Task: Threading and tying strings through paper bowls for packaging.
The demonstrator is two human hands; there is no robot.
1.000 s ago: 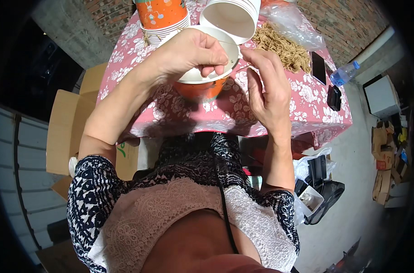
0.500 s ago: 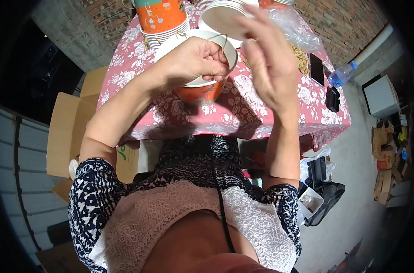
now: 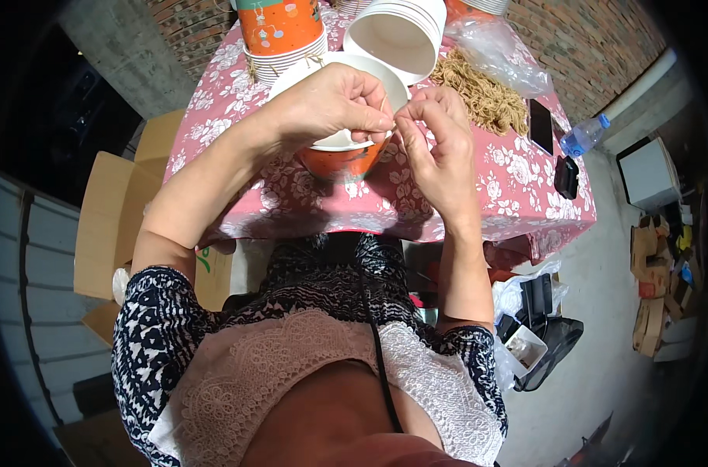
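Note:
An orange paper bucket with a white inside stands in front of me on the table. Over its near right rim, my left hand is closed in a pinch on a thin brown cord, which shows only as a short stretch beside the fingers. My right hand meets it there, thumb and forefinger pressed together against the left fingertips. Most of the cord is hidden by the fingers, and so is the point where it joins the bucket. A heap of brown cords lies beyond my right hand.
A flowered pink cloth covers the table. Nested orange buckets stand back left; white-lined buckets lie tipped at the back. Clear plastic bag, phone, black case and bottle are at right. Cardboard box sits left.
My right hand has come down and left from above the cords to the left fingertips, uncovering the cord heap. The left hand stays nearly in place; the cord loop above it no longer stands up.

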